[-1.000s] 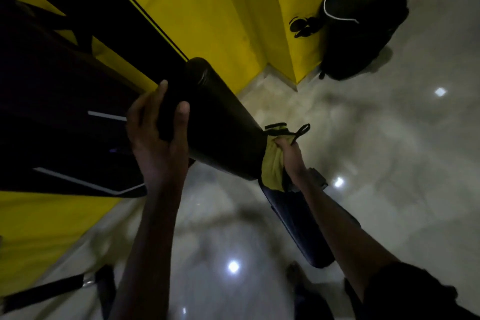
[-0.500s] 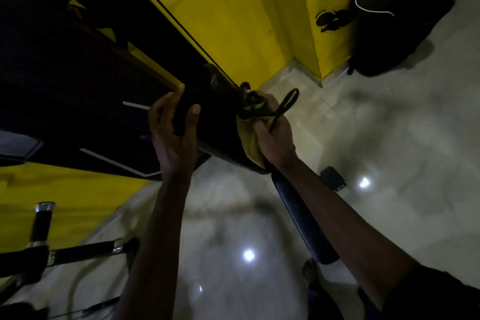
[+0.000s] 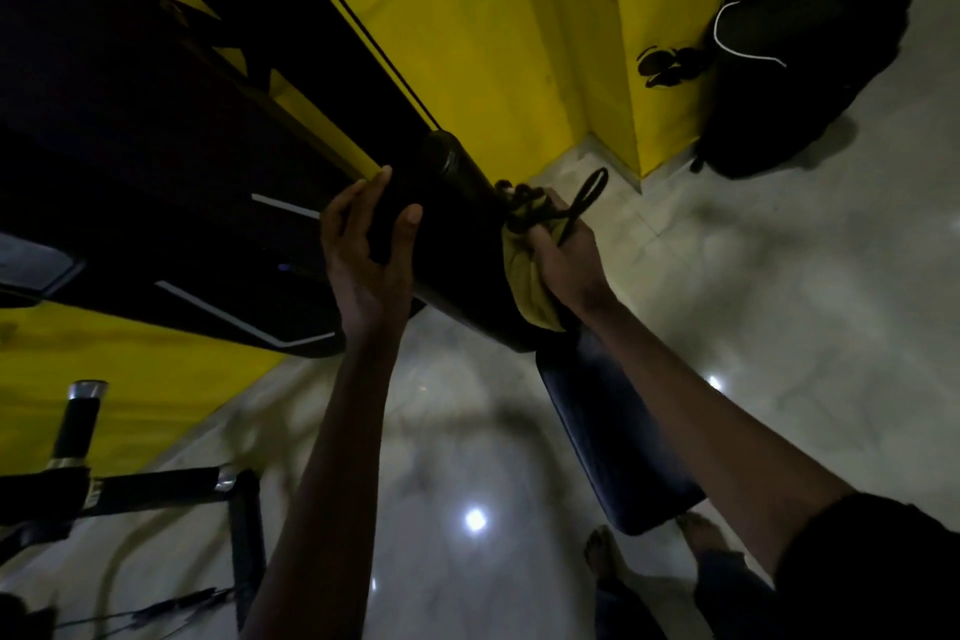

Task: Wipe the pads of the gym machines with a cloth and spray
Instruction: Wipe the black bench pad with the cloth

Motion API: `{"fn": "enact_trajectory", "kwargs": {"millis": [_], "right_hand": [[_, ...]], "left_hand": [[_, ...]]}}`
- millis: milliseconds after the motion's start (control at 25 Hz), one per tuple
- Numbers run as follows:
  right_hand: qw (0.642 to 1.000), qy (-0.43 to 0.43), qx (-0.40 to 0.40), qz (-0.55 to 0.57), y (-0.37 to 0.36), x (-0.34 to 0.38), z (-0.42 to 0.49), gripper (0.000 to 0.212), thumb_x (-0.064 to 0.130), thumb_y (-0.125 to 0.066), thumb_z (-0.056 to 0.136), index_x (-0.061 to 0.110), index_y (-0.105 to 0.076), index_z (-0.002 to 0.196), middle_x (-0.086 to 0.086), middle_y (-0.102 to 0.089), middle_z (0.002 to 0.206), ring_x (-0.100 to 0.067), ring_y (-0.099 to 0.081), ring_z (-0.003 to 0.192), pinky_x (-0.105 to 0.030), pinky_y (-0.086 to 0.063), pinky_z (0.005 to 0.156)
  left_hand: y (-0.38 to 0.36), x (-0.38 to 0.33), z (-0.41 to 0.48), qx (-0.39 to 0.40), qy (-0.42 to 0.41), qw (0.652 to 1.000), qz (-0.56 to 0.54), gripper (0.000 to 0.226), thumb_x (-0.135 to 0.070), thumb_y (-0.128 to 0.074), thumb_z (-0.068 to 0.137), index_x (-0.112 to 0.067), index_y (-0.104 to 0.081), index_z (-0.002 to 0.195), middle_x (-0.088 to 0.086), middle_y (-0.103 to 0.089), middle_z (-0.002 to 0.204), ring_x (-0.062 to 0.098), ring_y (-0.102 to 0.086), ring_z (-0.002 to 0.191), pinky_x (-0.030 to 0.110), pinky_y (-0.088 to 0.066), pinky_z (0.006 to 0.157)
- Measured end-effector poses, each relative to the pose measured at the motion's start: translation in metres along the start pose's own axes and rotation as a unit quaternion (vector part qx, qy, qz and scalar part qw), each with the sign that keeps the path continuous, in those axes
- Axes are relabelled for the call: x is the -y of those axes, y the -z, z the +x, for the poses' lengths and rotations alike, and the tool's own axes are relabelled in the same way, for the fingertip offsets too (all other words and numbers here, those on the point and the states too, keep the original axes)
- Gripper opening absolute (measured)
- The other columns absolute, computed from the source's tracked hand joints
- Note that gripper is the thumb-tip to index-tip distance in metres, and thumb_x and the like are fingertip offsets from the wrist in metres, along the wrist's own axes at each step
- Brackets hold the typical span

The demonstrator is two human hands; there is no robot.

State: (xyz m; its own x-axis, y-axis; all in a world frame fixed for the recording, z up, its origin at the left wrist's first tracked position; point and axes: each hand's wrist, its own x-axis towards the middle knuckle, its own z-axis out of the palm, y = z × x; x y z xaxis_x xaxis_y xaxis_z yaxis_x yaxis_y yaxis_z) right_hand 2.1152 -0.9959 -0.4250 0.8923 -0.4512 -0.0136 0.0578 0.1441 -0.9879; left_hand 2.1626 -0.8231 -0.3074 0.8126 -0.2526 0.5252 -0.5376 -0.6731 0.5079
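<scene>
A: The left hand (image 3: 369, 255), what is it doing?
B: Its fingers and thumb curl round the black roller pad (image 3: 457, 229), bracing it. The right hand (image 3: 569, 250) clutches the yellow cloth (image 3: 530, 291), bunched against the pad's near end. A black cord (image 3: 587, 198) loops up beside its fingers.
A: How will they handle?
B: I judge the cloth soft and light, best held bunched. The pad looks firm and slick-skinned and is likely to turn, so it wants steadying.
A: Containers?
B: No spray bottle shows. A black bag (image 3: 789, 94) sits on the floor by the yellow wall (image 3: 467, 16); its contents are hidden.
</scene>
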Motion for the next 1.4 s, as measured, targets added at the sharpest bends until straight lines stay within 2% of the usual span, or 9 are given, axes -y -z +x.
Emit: {"fn": "enact_trajectory", "kwargs": {"millis": [160, 320, 520, 600, 800, 960, 1160, 1280, 1400], "right_hand": [[0.998, 0.065, -0.001, -0.002, -0.009, 0.022, 0.004, 0.040, 0.028, -0.057, 0.090, 0.018, -0.063, 0.128, 0.002, -0.072, 0.114, -0.021, -0.065, 0.117, -0.055, -0.051, 0.099], [0.991, 0.129, -0.007, 0.017, -0.017, 0.026, 0.003, 0.028, 0.019, -0.058, 0.093, 0.015, -0.062, 0.120, 0.003, -0.071, 0.102, -0.025, -0.069, 0.102, -0.047, -0.057, 0.084], [0.997, -0.070, -0.025, 0.011, 0.003, -0.059, -0.010, 0.024, 0.016, -0.053, 0.093, 0.010, -0.064, 0.113, 0.010, -0.071, 0.096, 0.002, -0.068, 0.092, -0.023, -0.052, 0.083], [0.986, -0.166, -0.026, 0.019, 0.011, -0.085, -0.003, 0.035, 0.035, -0.053, 0.090, 0.012, -0.066, 0.113, 0.001, -0.072, 0.100, -0.008, -0.068, 0.095, -0.029, -0.052, 0.088], [0.964, -0.265, -0.008, -0.014, 0.027, -0.144, 0.022, 0.055, 0.051, -0.059, 0.082, 0.012, -0.069, 0.121, -0.012, -0.071, 0.116, -0.032, -0.066, 0.111, -0.048, -0.052, 0.102], [0.970, -0.240, -0.002, -0.043, 0.045, -0.178, 0.020, 0.065, 0.060, -0.060, 0.067, 0.015, -0.071, 0.112, -0.012, -0.073, 0.110, -0.032, -0.070, 0.104, -0.053, -0.056, 0.096], [0.958, -0.247, -0.026, -0.141, 0.070, -0.175, -0.021, 0.063, 0.055, -0.058, 0.070, 0.014, -0.069, 0.116, -0.012, -0.072, 0.112, -0.029, -0.069, 0.103, -0.052, -0.055, 0.097], [0.937, -0.164, 0.052, -0.304, 0.087, -0.187, -0.058, 0.031, 0.030, -0.057, 0.093, 0.017, -0.065, 0.120, -0.006, -0.069, 0.115, -0.020, -0.064, 0.100, -0.040, -0.054, 0.089], [0.869, -0.088, 0.191, -0.448, 0.095, -0.233, -0.080, 0.037, 0.037, -0.051, 0.084, 0.029, -0.064, 0.118, -0.004, -0.064, 0.120, -0.023, -0.064, 0.109, -0.045, -0.055, 0.092]], "left_hand": [[-0.013, 0.002, -0.017, -0.058, 0.043, 0.995, -0.064, 0.065, -0.038, -0.065, 0.093, -0.003, -0.042, 0.144, 0.017, -0.040, 0.144, 0.019, -0.042, 0.132, 0.010, -0.035, 0.104], [-0.031, 0.022, -0.058, -0.012, 0.182, 0.971, -0.158, 0.086, -0.042, -0.071, 0.088, -0.006, -0.026, 0.152, -0.006, -0.044, 0.144, 0.004, -0.044, 0.133, 0.019, -0.041, 0.108], [-0.038, 0.031, -0.072, 0.031, 0.200, 0.964, -0.175, 0.068, -0.035, -0.068, 0.090, -0.015, -0.037, 0.146, -0.023, -0.051, 0.126, -0.024, -0.048, 0.113, 0.009, -0.044, 0.096], [-0.045, 0.038, -0.075, 0.034, 0.193, 0.964, -0.181, 0.066, -0.026, -0.068, 0.092, -0.008, -0.037, 0.147, -0.024, -0.050, 0.126, -0.027, -0.046, 0.111, 0.003, -0.041, 0.093], [-0.059, 0.063, -0.087, 0.020, 0.240, 0.935, -0.262, 0.067, -0.037, -0.077, 0.084, -0.006, -0.052, 0.138, 0.001, -0.065, 0.130, 0.010, -0.059, 0.123, 0.040, -0.053, 0.100], [-0.071, 0.070, -0.109, 0.012, 0.248, 0.933, -0.260, 0.053, -0.019, -0.079, 0.084, -0.004, -0.057, 0.130, -0.009, -0.066, 0.117, -0.001, -0.062, 0.112, 0.016, -0.050, 0.090], [-0.078, 0.078, -0.123, 0.013, 0.246, 0.934, -0.259, 0.059, -0.033, -0.073, 0.089, -0.014, -0.051, 0.140, -0.001, -0.062, 0.134, 0.005, -0.058, 0.122, 0.019, -0.051, 0.095], [-0.097, 0.104, -0.181, 0.044, 0.299, 0.927, -0.222, 0.054, -0.041, -0.060, 0.097, -0.020, -0.046, 0.146, -0.001, -0.055, 0.144, 0.009, -0.053, 0.130, 0.031, -0.051, 0.103], [-0.134, 0.133, -0.263, 0.124, 0.330, 0.920, -0.170, 0.042, -0.032, -0.056, 0.100, -0.018, -0.053, 0.140, 0.003, -0.056, 0.141, 0.020, -0.059, 0.123, 0.044, -0.051, 0.101]]}}
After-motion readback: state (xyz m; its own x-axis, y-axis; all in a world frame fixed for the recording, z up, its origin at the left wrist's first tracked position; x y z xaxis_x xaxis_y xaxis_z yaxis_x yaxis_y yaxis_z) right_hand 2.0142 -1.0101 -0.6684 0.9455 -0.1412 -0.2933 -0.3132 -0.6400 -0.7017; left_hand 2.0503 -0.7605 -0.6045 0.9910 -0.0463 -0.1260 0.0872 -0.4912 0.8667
